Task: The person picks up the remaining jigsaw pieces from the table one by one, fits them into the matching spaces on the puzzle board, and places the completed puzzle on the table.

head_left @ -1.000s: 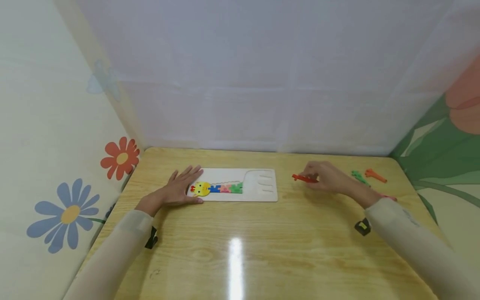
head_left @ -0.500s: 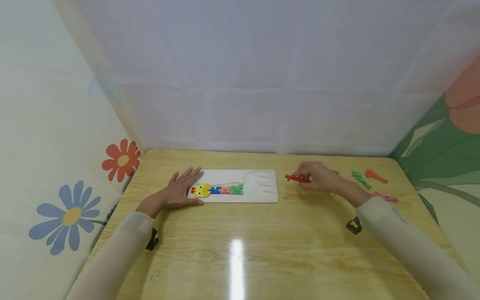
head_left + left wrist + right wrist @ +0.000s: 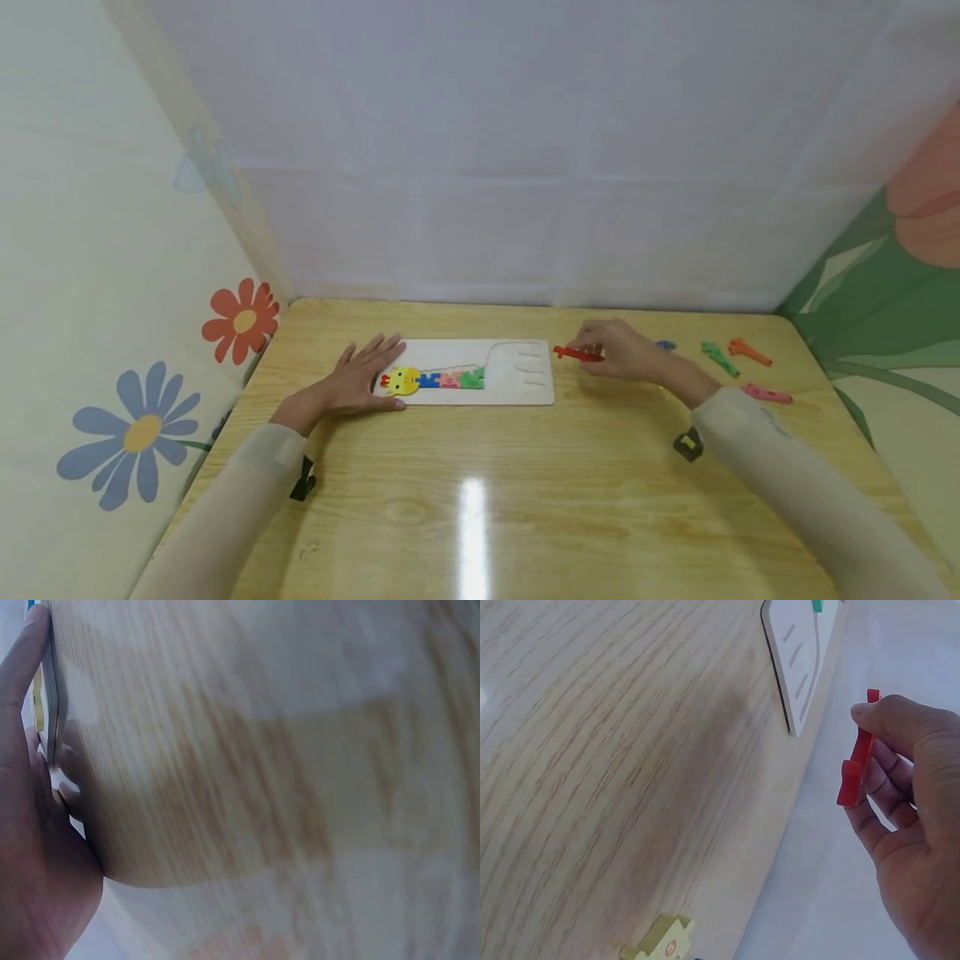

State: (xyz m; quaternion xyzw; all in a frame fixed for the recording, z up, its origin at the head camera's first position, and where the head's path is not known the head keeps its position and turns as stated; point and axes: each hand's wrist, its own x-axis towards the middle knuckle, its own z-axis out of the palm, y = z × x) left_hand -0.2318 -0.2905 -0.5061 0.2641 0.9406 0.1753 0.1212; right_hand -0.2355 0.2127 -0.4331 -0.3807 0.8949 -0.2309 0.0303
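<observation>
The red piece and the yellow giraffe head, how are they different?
The red piece is long and thin, while the yellow giraffe head is rounder. The red piece is pinched in the right hand, while the yellow giraffe head lies flat on the white board. The yellow giraffe head has a face; no face shows on the red piece. Both are brightly coloured.

Table (image 3: 390, 517) showed wood grain under a smooth, glossy, reflective finish. Rear backdrop (image 3: 480, 183) looked like matt cloth, lightly creased. Puzzle board (image 3: 450, 350) had a smooth, matt face. Red piece (image 3: 851, 780) appeared smooth; wood or plastic could not be told. Right sleeve (image 3: 795, 479) looked matt, cloth.
</observation>
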